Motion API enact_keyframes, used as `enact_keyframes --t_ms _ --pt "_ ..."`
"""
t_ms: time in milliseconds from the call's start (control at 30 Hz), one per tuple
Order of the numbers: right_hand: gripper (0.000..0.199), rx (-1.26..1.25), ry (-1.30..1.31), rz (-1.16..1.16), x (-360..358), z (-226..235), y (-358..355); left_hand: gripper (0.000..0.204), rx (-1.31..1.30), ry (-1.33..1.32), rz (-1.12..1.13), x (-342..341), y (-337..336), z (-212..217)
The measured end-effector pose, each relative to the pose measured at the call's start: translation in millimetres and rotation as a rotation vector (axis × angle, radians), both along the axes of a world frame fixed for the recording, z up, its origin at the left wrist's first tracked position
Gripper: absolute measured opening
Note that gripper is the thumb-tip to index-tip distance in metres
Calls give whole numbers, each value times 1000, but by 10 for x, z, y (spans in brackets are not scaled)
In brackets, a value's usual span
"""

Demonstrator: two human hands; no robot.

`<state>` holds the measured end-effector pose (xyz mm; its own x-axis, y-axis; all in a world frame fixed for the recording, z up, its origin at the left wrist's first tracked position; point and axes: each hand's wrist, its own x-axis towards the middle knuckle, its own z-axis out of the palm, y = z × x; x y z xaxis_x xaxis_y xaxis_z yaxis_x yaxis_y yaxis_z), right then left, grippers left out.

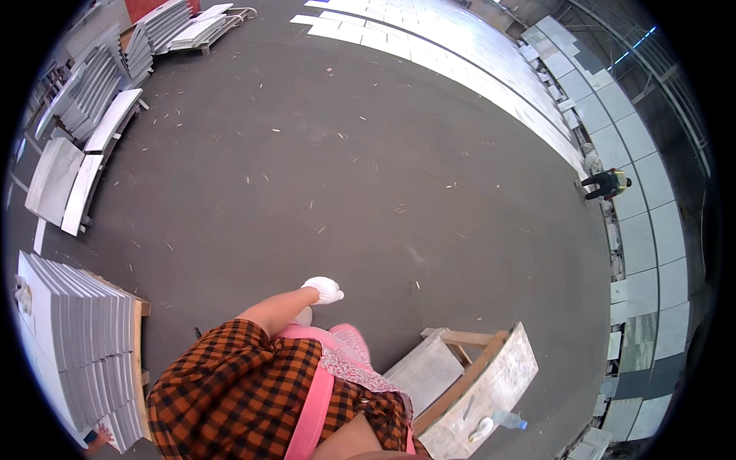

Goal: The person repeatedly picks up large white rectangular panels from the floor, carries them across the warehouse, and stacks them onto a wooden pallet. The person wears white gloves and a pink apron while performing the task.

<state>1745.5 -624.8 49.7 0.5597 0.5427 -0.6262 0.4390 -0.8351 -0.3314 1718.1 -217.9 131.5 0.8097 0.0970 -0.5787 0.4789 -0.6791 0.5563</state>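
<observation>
Head view: left hand (325,290) half-curled, hold unclear; right hand unseen; wide floor (330,192) between slabs (88,330).

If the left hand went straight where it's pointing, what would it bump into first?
For the left hand, the way looks free above the floor, though depth is unclear; if it dips, perhaps the floor first.

A white glove (330,290) hides the left hand (323,290), pale scraps (342,136) ahead of it are too small to identify, and another person's arm (96,438), behind it leftward, is cut off.
</observation>
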Motion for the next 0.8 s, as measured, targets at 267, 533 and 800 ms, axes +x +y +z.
enact_keyframes --t_ms 267,533,800 --pt "31 -160 83 -135 1545 -659 841 47 -54 167 -178 971 889 -250" --pt "18 223 -129 -6 4633 111 3450 48 41 81 123 2201 2237 207" --pt "34 631 281 -359 5660 1279 6748 49 -199 61 -275 2777 3271 -894"
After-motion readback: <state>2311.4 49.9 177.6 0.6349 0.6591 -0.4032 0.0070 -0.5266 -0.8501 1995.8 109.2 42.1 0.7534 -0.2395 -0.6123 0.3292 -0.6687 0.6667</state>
